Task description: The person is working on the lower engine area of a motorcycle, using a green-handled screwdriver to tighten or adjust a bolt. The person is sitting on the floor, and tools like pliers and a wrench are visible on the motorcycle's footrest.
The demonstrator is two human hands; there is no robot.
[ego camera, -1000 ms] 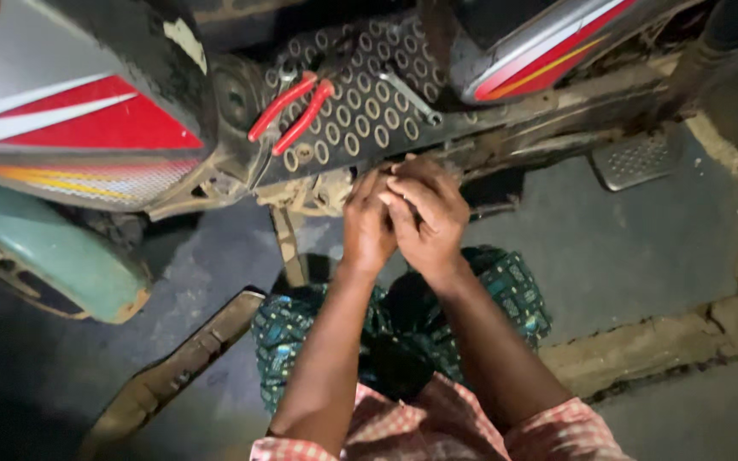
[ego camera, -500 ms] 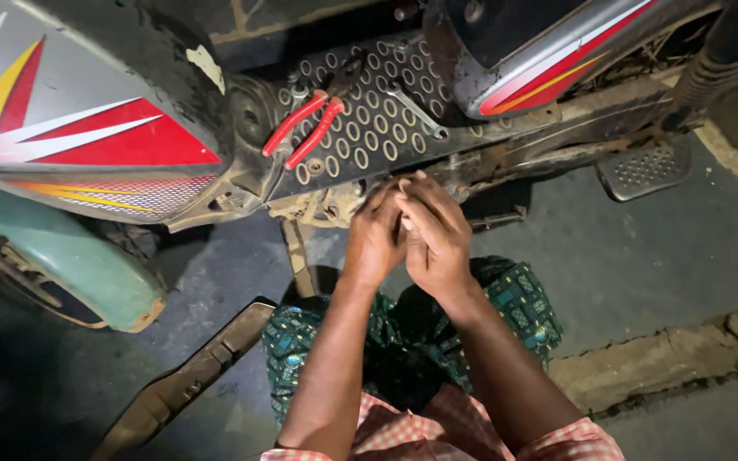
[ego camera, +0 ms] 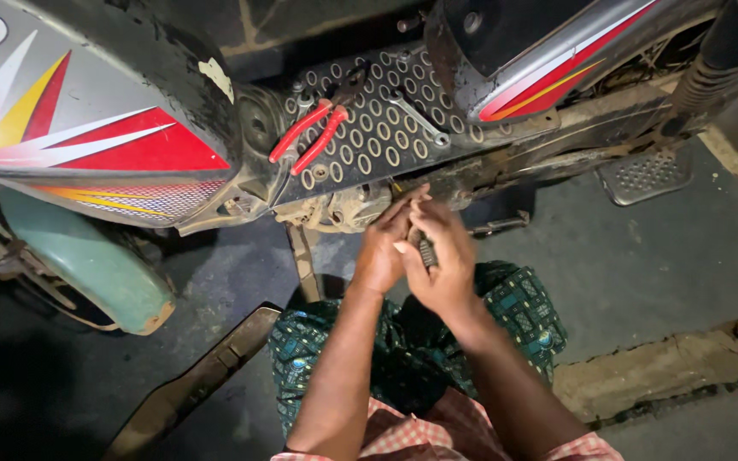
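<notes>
My left hand (ego camera: 383, 248) and my right hand (ego camera: 442, 256) are pressed together just below the engine area (ego camera: 339, 207) of a motorbike. A small dark ribbed metal part (ego camera: 426, 252) shows between the fingers of my right hand, which grips it. My left hand's fingertips reach up to the underside of the bike beside that part; what they hold, if anything, is hidden. Red-handled pliers (ego camera: 307, 137) and a spanner (ego camera: 418, 122) lie on the perforated black footboard (ego camera: 369, 128) above my hands.
The bike has a grey side panel with red and yellow stripes (ego camera: 87, 128), a green mudguard (ego camera: 96, 273) at left, a metal footrest (ego camera: 647, 175) at right and a side stand (ego camera: 303, 256). A loose dark panel (ego camera: 190, 384) lies on the ground. Broken stone kerb (ego camera: 668, 367) at right.
Both hands have dropped slightly from the bike's underside and drawn together. The ribbed part now shows in my right hand. The view has shifted a little to the left.
</notes>
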